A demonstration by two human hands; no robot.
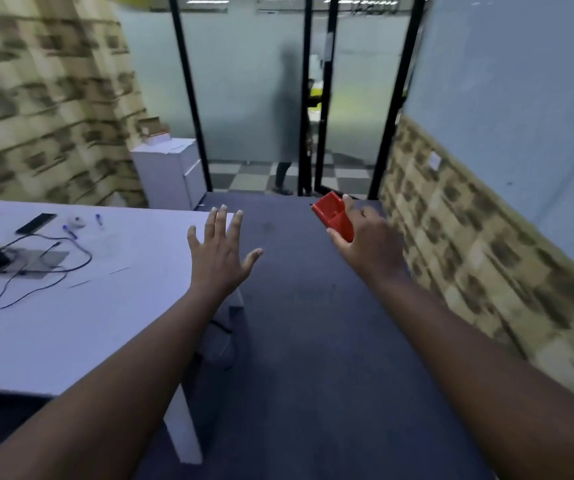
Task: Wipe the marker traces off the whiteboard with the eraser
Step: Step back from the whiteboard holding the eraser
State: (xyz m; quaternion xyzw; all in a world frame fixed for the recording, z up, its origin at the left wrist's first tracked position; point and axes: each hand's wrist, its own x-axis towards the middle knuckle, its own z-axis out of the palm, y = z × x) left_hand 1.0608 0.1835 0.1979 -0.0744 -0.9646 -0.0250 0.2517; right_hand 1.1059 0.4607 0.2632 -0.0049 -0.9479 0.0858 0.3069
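While the red eraser (333,216) is pinched in the right grip (365,237) and the left grip (221,251) is held spread above the desk (88,327) edge, no wiping is judged begun; the whiteboard, possibly the pale panel (520,98) at right, must be reached next.

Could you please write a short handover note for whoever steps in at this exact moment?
Left hand: open, fingers spread, holding nothing, above the corner of the white table.
Right hand: grips the red eraser, held out over the carpet.
Whiteboard: cannot be made out for certain in this view; the pale panel on the right wall may be it.
Done: eraser is in hand.
Left: bring the eraser to the board and wipe off the marker traces; no wiping shows yet.
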